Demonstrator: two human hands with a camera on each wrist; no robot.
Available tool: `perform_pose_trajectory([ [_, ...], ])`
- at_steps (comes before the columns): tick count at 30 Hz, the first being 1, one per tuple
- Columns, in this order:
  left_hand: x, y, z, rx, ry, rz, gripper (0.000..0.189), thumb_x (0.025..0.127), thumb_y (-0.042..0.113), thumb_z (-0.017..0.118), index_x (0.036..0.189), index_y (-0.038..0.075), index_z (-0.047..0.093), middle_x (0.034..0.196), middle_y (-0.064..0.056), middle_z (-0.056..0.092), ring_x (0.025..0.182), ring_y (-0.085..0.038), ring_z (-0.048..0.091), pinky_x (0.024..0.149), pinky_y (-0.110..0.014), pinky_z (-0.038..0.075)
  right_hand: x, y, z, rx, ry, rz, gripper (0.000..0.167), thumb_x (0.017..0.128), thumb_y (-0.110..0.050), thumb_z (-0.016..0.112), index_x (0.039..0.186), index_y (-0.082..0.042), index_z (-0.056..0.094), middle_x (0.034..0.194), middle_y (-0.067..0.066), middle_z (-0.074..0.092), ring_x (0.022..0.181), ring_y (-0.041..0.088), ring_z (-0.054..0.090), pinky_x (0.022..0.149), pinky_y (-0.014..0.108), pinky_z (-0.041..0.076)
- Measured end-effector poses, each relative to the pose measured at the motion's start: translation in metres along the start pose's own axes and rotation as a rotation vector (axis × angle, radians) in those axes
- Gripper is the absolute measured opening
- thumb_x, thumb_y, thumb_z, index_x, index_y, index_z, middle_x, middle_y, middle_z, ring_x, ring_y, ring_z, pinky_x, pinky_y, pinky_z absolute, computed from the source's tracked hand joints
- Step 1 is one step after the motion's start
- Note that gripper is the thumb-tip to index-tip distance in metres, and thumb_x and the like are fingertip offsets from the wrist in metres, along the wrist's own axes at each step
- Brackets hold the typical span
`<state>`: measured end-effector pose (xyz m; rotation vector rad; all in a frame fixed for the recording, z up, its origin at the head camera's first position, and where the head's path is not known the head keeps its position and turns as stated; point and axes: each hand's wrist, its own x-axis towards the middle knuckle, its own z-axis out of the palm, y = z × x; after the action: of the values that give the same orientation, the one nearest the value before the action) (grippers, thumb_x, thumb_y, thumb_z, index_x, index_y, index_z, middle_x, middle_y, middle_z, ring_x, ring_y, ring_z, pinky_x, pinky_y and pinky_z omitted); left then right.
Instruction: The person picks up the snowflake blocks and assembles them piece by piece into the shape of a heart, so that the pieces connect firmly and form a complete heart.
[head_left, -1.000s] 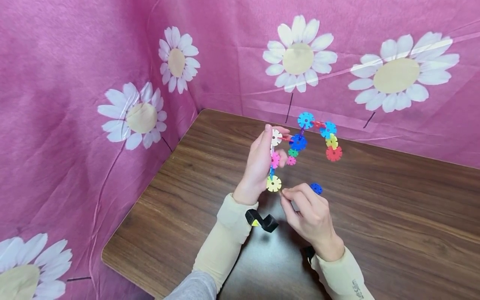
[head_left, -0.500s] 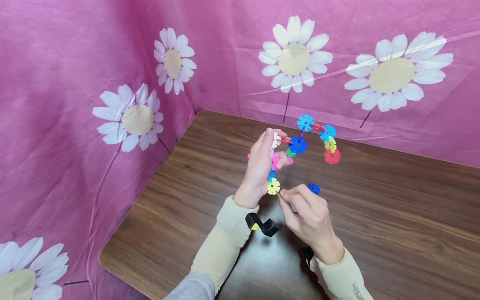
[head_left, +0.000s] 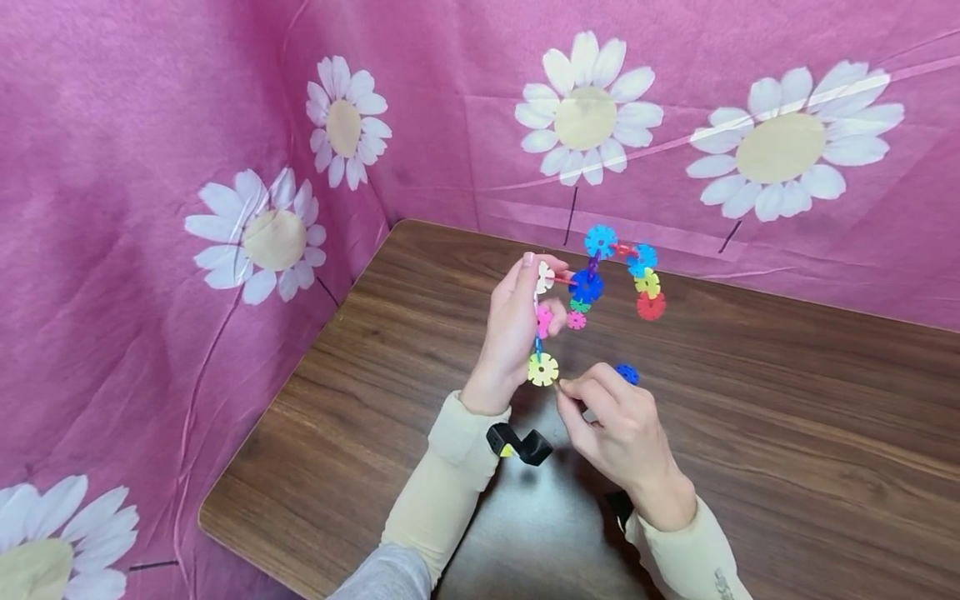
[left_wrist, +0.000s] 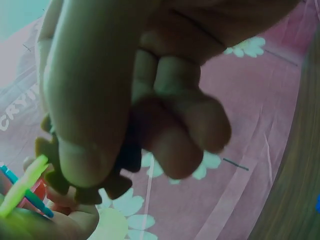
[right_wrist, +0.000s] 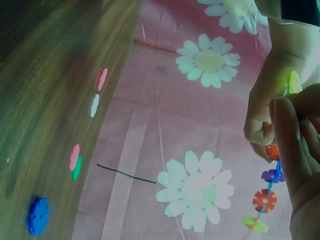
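My left hand (head_left: 504,333) is raised over the table, thumb up, and holds a chain of slotted plastic discs. A white disc (head_left: 546,277) and a pink disc (head_left: 543,322) show at its palm. From there the chain runs right through a dark blue disc (head_left: 587,287) to a dangling red disc (head_left: 651,306). At the lower end is a yellow disc (head_left: 543,369). Beside its rim, my right hand (head_left: 618,425) pinches a small disc, seen edge-on. The left wrist view shows a dark notched disc (left_wrist: 87,195) under a thumb, a yellow-green disc (left_wrist: 25,185) at its rim.
A loose blue disc (head_left: 627,374) lies on the wooden table (head_left: 787,433) behind my right hand. Small green (head_left: 580,306) and pink (head_left: 577,320) discs lie farther back. In the right wrist view a white disc (right_wrist: 94,105) lies near the edge. Daisy-printed pink cloth (head_left: 465,125) hangs behind.
My left hand and the chain have shifted slightly left, and the dangling discs swing with them. My right fingertips stay at the yellow disc's rim. The head view has shifted a little.
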<state>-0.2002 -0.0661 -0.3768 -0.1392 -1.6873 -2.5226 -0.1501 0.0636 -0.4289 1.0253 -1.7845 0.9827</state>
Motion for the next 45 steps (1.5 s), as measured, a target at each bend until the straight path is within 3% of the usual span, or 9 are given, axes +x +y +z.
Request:
perform_pose_trajectory([
  [13,-0.001,-0.003,0.006,0.025,-0.004,0.008,0.042,0.107,0.031,0.032,0.109,-0.004,0.054,0.088,0.0,0.057,0.04,-0.009,0.038,0.045,-0.018,0.032,0.0,-0.001,-0.002,-0.037,-0.043,-0.014,0.025,0.091,-0.011,0.054,0.071,-0.003,0.066,0.066,0.001,0.054,0.053,0.01,0.048,0.046,0.021,0.043],
  [16,0.0,-0.004,0.002,-0.003,-0.008,-0.027,0.041,0.107,0.032,0.032,0.108,-0.001,0.054,0.091,-0.001,0.056,0.04,-0.01,0.038,0.047,-0.019,0.034,-0.002,-0.001,0.0,-0.016,-0.033,-0.005,0.024,0.09,-0.011,0.055,0.071,-0.003,0.066,0.066,0.002,0.055,0.053,0.01,0.049,0.046,0.02,0.043],
  [21,0.005,-0.005,-0.005,-0.127,-0.012,-0.125,0.035,0.106,0.034,0.032,0.105,0.008,0.056,0.095,-0.002,0.057,0.04,-0.008,0.037,0.049,-0.02,0.036,-0.004,0.002,0.005,0.032,0.032,0.011,0.024,0.09,-0.012,0.059,0.069,-0.002,0.065,0.066,0.004,0.056,0.052,0.011,0.05,0.045,0.018,0.043],
  [24,0.007,-0.004,-0.007,-0.158,-0.006,-0.14,0.035,0.106,0.034,0.031,0.104,0.009,0.056,0.094,-0.002,0.057,0.04,-0.008,0.037,0.048,-0.02,0.035,-0.004,0.003,0.005,0.033,0.038,0.025,0.026,0.091,-0.015,0.06,0.069,-0.001,0.065,0.066,0.004,0.057,0.052,0.012,0.051,0.046,0.018,0.044],
  [29,0.007,-0.005,-0.007,-0.093,0.003,-0.114,0.042,0.106,0.036,0.032,0.111,0.002,0.057,0.094,-0.001,0.058,0.041,-0.009,0.039,0.046,-0.018,0.034,-0.005,0.004,0.004,0.026,-0.023,0.045,0.027,0.093,-0.017,0.057,0.073,-0.002,0.066,0.07,0.003,0.057,0.055,0.011,0.051,0.049,0.017,0.044],
  [34,0.003,-0.003,-0.007,-0.075,-0.008,-0.127,0.047,0.105,0.04,0.035,0.125,0.005,0.058,0.1,-0.002,0.061,0.043,-0.011,0.053,0.05,-0.02,0.046,-0.006,0.004,0.002,-0.02,-0.085,0.07,0.026,0.094,-0.019,0.053,0.08,-0.002,0.066,0.079,0.005,0.061,0.064,0.013,0.058,0.056,0.024,0.051],
  [36,0.002,-0.003,-0.007,-0.086,-0.01,-0.133,0.047,0.104,0.041,0.035,0.129,0.008,0.057,0.102,-0.002,0.06,0.045,-0.011,0.056,0.053,-0.021,0.05,-0.005,0.003,0.002,-0.013,-0.072,0.065,0.025,0.094,-0.019,0.054,0.082,-0.001,0.067,0.082,0.007,0.064,0.067,0.015,0.061,0.059,0.026,0.053],
  [41,0.0,0.001,-0.009,-0.114,0.012,-0.101,0.047,0.104,0.043,0.033,0.136,0.016,0.054,0.105,-0.002,0.056,0.043,-0.01,0.052,0.05,-0.019,0.046,-0.003,0.002,0.002,0.063,0.004,0.041,0.029,0.096,-0.023,0.059,0.088,0.002,0.071,0.084,0.01,0.068,0.069,0.018,0.065,0.064,0.023,0.056],
  [45,-0.002,0.002,-0.006,-0.106,0.046,-0.097,0.042,0.104,0.044,0.035,0.134,0.023,0.057,0.107,-0.006,0.057,0.042,-0.011,0.054,0.046,-0.019,0.047,-0.001,0.0,0.004,0.06,0.054,0.022,0.031,0.095,-0.023,0.061,0.085,0.004,0.072,0.081,0.011,0.068,0.065,0.018,0.064,0.061,0.022,0.055],
])
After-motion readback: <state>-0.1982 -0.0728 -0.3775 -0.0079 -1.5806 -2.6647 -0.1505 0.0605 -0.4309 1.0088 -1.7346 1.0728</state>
